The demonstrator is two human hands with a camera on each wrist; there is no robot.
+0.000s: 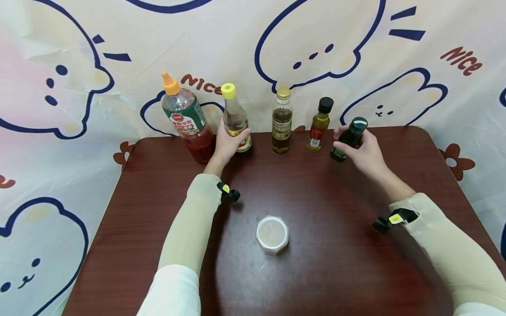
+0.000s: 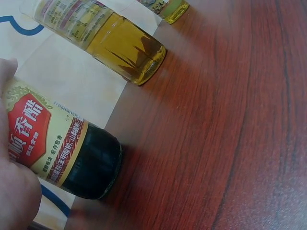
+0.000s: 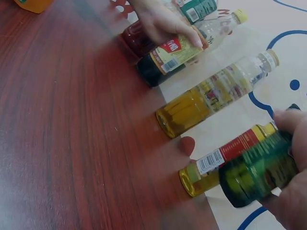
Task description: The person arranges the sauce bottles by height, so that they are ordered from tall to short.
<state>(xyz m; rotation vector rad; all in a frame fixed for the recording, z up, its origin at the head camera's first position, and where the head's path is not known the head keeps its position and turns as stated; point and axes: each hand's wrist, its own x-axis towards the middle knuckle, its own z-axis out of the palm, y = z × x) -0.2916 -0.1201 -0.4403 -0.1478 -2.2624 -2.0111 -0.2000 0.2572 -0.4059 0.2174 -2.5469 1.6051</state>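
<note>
My left hand (image 1: 228,144) grips a vinegar bottle (image 1: 236,115) with a yellow cap, its dark base at the tabletop near the back edge. In the left wrist view, the bottle's cream and red label (image 2: 36,127) shows beside the thumb. At the right end of the row, my right hand (image 1: 365,151) holds a small dark green glass bottle (image 1: 348,139) with a dark green cap, tilted, thumb and fingers on either side. The right wrist view has this green bottle (image 3: 256,170) overlapping the red-labelled oil bottle (image 3: 216,160).
Left of the vinegar stands a ketchup-red squeeze bottle (image 1: 189,127) with an orange nozzle. An oil bottle (image 1: 282,123) and a small black-capped bottle (image 1: 318,127) stand between my hands. A white-lidded octagonal jar (image 1: 272,235) sits mid-table (image 1: 316,263). A printed cloth (image 1: 221,39) hangs behind.
</note>
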